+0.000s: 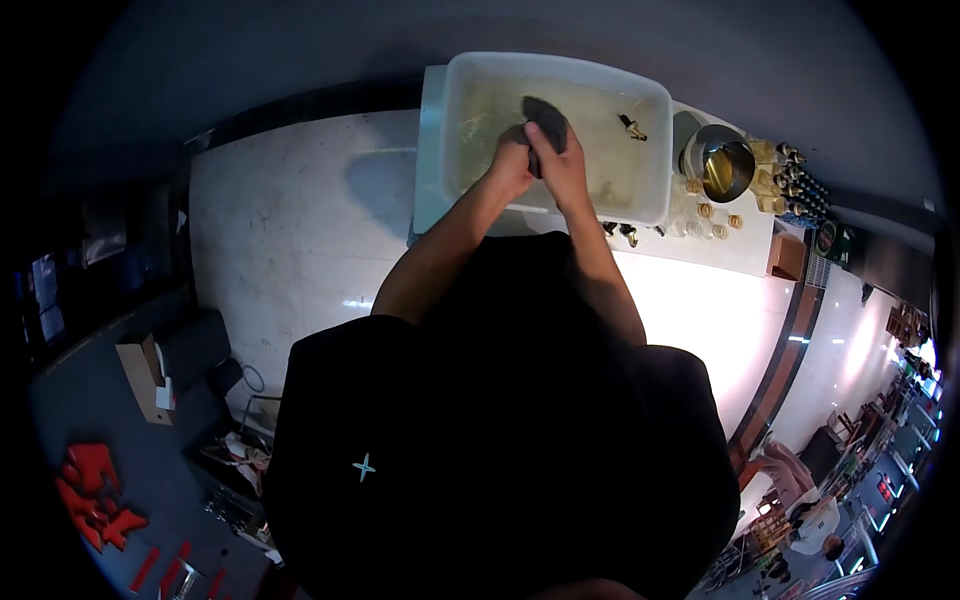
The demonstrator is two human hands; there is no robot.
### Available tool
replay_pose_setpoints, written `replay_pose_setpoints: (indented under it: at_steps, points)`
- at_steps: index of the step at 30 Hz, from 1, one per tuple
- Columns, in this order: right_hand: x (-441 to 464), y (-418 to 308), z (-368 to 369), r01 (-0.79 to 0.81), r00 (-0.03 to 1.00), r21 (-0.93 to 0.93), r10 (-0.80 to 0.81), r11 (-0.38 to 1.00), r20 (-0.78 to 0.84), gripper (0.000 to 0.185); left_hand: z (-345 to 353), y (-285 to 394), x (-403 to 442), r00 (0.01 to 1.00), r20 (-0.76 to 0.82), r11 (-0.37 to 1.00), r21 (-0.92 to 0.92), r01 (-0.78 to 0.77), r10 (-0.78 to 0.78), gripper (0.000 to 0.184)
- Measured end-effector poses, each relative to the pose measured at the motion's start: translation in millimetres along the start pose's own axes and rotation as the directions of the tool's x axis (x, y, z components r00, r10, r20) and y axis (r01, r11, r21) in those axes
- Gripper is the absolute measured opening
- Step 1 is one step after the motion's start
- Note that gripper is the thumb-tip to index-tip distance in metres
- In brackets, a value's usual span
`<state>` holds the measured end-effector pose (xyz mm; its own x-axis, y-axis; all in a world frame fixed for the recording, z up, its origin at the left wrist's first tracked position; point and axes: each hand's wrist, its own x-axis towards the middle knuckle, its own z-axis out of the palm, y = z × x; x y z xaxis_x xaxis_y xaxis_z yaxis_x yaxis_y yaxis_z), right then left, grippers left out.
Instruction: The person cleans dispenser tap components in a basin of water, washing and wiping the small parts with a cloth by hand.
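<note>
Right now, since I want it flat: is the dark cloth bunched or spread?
Bunched: the dark cloth is gathered into a wad between the left hand and right hand, over the tub.

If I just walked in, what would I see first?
Probably the big pale tub near the top middle, where the left hand and right hand grip a dark cloth. Next, the shiny round bowl to its right, golden inside. Then the bright red shapes at lower left.

bowl (742, 152) R of tub (560, 60) | btls (805, 190) R of bowl | jars (706, 211) bef. bowl | fitting (633, 127) in tub, R side
</note>
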<state>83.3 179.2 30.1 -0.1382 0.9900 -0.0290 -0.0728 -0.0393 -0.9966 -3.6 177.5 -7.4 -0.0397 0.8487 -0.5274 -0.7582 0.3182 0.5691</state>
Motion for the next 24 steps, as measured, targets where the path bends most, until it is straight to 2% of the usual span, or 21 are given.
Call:
replay_pose_setpoints:
  at_steps: [2, 3, 5, 6, 9, 12, 14, 15, 20, 22, 24]
  points:
    - [-4, -7, 5, 0.001, 0.995, -0.119, -0.013, 0.993, -0.094, 0.037, 18, 6, -14, 0.994, -0.083, 0.997, -0.023, -0.068, 0.066, 0.013]
    - [-4, -12, 7, 0.003, 0.988, -0.158, -0.027, 0.987, -0.15, 0.035, -2, -1, -2, 0.999, 0.005, 0.999, 0.019, -0.038, 0.038, 0.012]
    - [-4, -21, 11, 0.001, 0.965, -0.235, -0.062, 0.972, -0.256, 0.031, -9, -5, 2, 0.996, 0.083, 0.999, 0.013, -0.041, 0.04, 0.018]
    - [-3, -18, 12, 0.0, 0.961, -0.227, -0.063, 0.974, -0.268, 0.03, -12, -8, 2, 0.992, 0.121, 0.999, 0.01, -0.04, 0.039, 0.022]
    - [7, -6, 12, 0.003, 0.95, -0.192, -0.063, 0.981, -0.307, 0.027, -10, -10, 5, 0.997, 0.041, 0.997, 0.03, -0.067, 0.066, 0.022]
    - [10, 0, 14, -0.018, 0.944, -0.156, -0.035, 0.988, -0.329, 0.025, 5, -10, 0, 0.982, -0.106, 0.988, 0.018, -0.152, 0.153, 0.025]
    - [11, 0, 15, -0.058, 0.943, -0.174, -0.003, 0.983, -0.333, 0.025, -14, -12, 5, 0.995, -0.026, 0.994, 0.057, -0.093, 0.095, 0.02]
    - [11, 1, 15, -0.088, 0.941, -0.152, 0.032, 0.984, -0.338, 0.024, -18, -9, 4, 0.998, 0.013, 0.995, 0.079, -0.065, 0.064, 0.018]
    - [18, 31, 9, -0.201, 0.916, -0.064, 0.164, 0.977, -0.366, 0.022, -11, -1, -8, 1.0, 0.016, 0.996, 0.09, -0.019, 0.017, 0.022]
    - [19, 44, 5, -0.255, 0.888, 0.184, 0.305, 0.949, -0.345, 0.023, -6, 4, -14, 0.999, 0.023, 0.995, 0.094, 0.024, -0.026, 0.025]
    - [22, 47, -1, -0.302, 0.85, 0.429, 0.445, 0.851, -0.284, 0.024, -3, 9, -18, 0.996, 0.013, 0.991, 0.104, 0.082, -0.084, 0.028]
